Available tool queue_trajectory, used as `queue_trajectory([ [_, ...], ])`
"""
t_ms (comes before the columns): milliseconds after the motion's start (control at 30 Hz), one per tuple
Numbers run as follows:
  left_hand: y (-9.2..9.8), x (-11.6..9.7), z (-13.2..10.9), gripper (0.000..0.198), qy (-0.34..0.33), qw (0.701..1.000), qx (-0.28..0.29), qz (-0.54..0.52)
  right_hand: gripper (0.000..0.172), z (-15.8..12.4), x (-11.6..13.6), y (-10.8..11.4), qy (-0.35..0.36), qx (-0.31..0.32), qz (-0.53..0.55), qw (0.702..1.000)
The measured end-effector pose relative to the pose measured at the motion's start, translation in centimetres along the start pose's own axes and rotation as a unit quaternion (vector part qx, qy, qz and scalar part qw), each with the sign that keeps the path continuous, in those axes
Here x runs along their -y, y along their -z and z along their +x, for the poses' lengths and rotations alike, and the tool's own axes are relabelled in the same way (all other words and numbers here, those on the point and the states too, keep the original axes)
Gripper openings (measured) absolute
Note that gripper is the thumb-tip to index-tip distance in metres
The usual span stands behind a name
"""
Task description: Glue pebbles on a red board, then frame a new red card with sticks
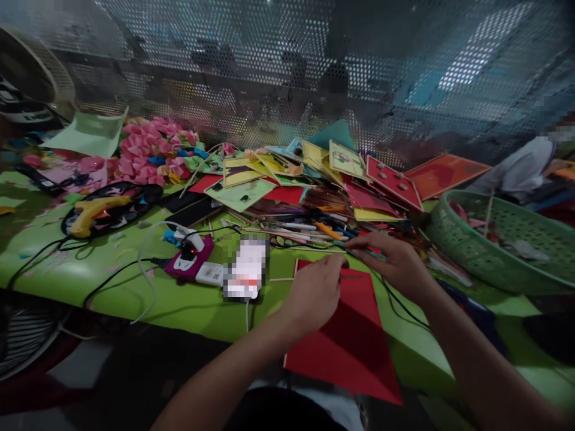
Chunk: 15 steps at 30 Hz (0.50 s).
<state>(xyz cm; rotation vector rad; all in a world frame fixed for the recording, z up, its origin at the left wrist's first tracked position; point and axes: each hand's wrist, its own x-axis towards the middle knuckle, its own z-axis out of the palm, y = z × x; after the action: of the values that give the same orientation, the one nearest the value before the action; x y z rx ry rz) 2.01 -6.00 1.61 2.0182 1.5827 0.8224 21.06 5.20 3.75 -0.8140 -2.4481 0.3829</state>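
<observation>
While your left hand point(318, 293) curls round a stick point(281, 279) over red card point(354, 353), your half-curled right hand point(395, 260), hold unclear, seems mid-pick, needing a neat pinch.

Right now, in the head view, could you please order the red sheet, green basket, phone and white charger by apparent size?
1. Red sheet and green basket: too alike to rank, the sheet being nearer and partly hidden.
2. Phone
3. White charger
</observation>
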Motion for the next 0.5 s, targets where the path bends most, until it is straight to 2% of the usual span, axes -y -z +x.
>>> queue_trajectory([
  [133,0.0,-0.6,0.0,0.027,0.008,1.0,0.012,0.017,0.01,-3.7,1.8,0.1,0.044,0.048,-0.027,0.998],
  [300,-0.2,-1.0,-0.8,0.024,-0.002,0.998,0.038,0.043,0.014,-4.9,1.7,-1.2,0.099,0.024,-0.104,0.989],
  [367,0.2,-0.6,-1.8,0.023,-0.028,0.998,0.004,0.057,0.014,-5.0,0.9,-1.3,0.097,0.013,-0.111,0.989],
  [433,1.0,0.2,-3.1,0.026,-0.049,0.995,-0.058,0.069,0.014,-5.3,-0.3,-1.1,0.07,-0.001,-0.099,0.993],
  [500,1.7,1.3,-4.3,0.029,-0.032,0.99,-0.115,0.07,0.016,-5.8,-1.7,-1.1,0.033,-0.012,-0.078,0.996],
])
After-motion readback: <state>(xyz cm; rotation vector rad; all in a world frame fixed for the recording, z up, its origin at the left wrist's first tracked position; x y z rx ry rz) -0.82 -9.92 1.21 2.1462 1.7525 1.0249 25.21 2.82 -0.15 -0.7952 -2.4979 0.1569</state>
